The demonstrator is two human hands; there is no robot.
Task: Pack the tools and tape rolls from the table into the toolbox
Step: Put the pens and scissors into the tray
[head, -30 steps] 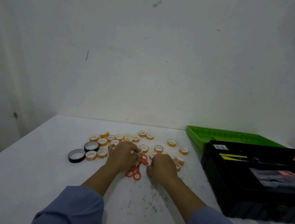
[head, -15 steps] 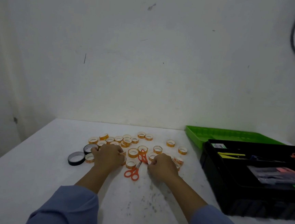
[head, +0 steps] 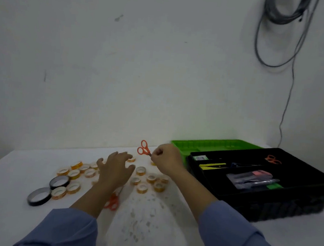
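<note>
Your right hand (head: 166, 158) pinches a pair of orange scissors (head: 143, 148) by the closed blades, loops upward, lifted clear of the counter (head: 148, 229) and just left of the open toolbox (head: 267, 208). Your left hand (head: 115, 170) is spread with fingers straight over the small orange tape rolls (head: 141, 170); whether it touches them cannot be told. A second pair of scissors (head: 112, 202) lies on the counter, partly under your left forearm, and two black tape rolls (head: 59, 181) sit at the left end of the scatter.

Handling: the scissors are probably light and rigid, but the blade grip is narrow and smooth, so they may pivot. The rolls look like light, stiff rings, best taken across the rim.

Room: the toolbox's left wall and the green lid (head: 214, 145) behind it bound the path; pass over the wall, where the space appears open
</note>
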